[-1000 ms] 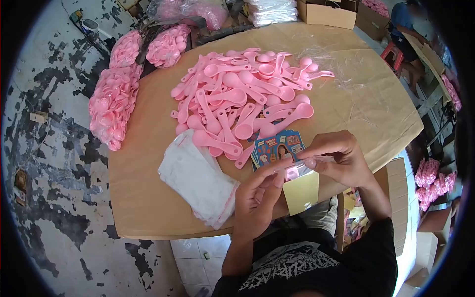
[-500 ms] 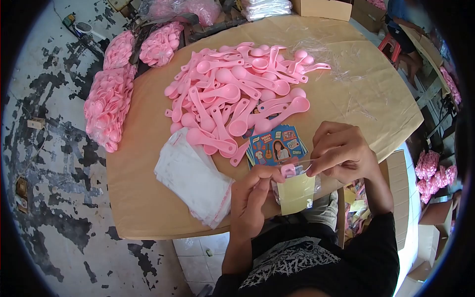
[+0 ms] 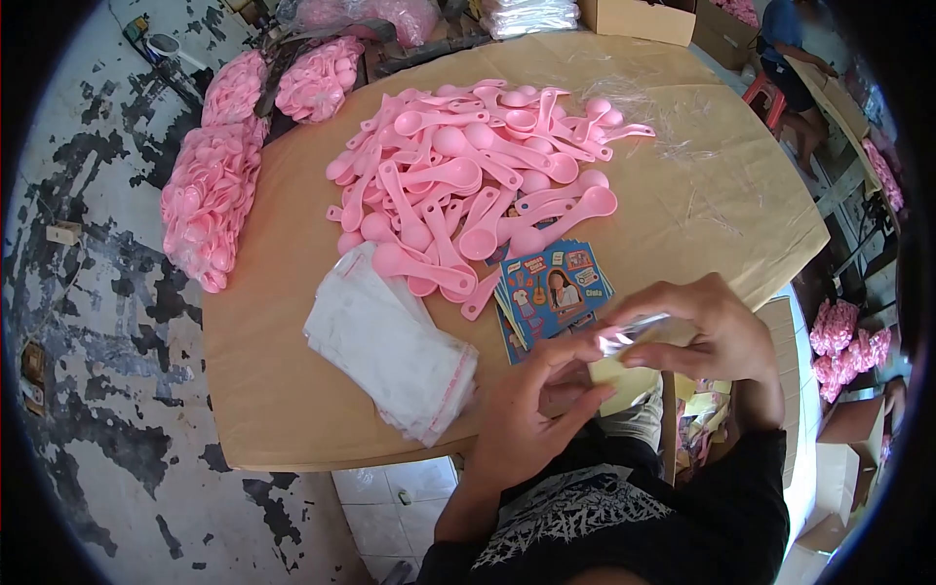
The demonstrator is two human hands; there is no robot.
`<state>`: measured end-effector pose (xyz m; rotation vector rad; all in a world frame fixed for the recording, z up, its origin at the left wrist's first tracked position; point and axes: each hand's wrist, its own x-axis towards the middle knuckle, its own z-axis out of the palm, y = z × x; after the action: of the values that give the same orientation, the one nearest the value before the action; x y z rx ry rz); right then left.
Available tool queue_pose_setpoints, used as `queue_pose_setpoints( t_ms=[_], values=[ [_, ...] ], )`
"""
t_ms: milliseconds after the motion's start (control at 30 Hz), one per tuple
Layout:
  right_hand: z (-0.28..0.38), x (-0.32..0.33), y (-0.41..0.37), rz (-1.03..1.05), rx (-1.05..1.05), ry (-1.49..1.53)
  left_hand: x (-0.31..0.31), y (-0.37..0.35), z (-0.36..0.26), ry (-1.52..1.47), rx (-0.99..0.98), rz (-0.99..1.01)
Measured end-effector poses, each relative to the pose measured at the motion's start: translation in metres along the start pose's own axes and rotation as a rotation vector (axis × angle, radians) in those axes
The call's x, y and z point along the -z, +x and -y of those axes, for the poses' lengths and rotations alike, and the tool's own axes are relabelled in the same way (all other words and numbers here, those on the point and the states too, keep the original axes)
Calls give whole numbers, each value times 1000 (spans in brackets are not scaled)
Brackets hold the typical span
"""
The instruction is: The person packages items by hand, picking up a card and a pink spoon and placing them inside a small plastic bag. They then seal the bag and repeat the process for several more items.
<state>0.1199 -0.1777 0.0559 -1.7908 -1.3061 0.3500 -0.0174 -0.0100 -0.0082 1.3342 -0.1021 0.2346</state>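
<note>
Holding clear packet [image 3: 634, 336] between left hand [image 3: 531, 414], right hand [image 3: 712, 336].

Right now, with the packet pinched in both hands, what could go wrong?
The packet is pinched between the left hand and right hand at the edge of the table; a slip could send it off the tabletop. The stack of empty bags lies close to that edge, so a forearm might nudge it off.
</note>
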Motion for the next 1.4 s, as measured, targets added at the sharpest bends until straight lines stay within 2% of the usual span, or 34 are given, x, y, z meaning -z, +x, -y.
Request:
queue_pose_setpoints(
  t_ms=[33, 133, 167, 200, 233, 300, 367, 400, 433, 467, 500, 600, 667, 933, 1400],
  values=[
    [3, 9, -5, -4, 6, -39, -1, -2, -8, -10, 11, -1],
    [-6, 52, -38, 206, -67, -183, 15, -28, -21, -44, 35, 24],
    [-9, 66, -52, 264, -186, -227, 28, -42, -25, -57, 40, 42],
    [-9, 74, -63, 320, -303, -272, 46, -53, -23, -98, -95, 128],
    [-5, 76, -67, 257, -276, -362, 69, -64, -18, -133, -229, 213],
    [3, 78, -73, 136, -224, -530, 100, -96, -17, -123, -372, 119],
    [23, 66, -63, 225, -161, -315, 120, -115, -24, -211, -453, 31],
    [35, 57, -53, 262, -121, -208, 121, -118, -24, -233, -495, -78],
    [46, 46, -39, 407, -109, -19, 116, -113, -28, -249, -541, -189],
    [61, 41, -23, 503, 9, -3, 112, -112, -30, -260, -590, -304],
    [76, 36, -8, 598, 126, 24, 111, -115, -28, -140, -562, -489],
    [95, 25, 16, 685, 390, 99, 110, -113, -28, 88, -509, -494],
    [94, 24, 17, 679, 463, 152, 110, -118, -25, 154, -475, -512],
    [93, 28, 8, 622, 556, 263, 113, -116, -20, 138, -449, -574],
    [91, 29, -11, 544, 634, 344, 115, -112, -19, 209, -429, -515]
  ],
)
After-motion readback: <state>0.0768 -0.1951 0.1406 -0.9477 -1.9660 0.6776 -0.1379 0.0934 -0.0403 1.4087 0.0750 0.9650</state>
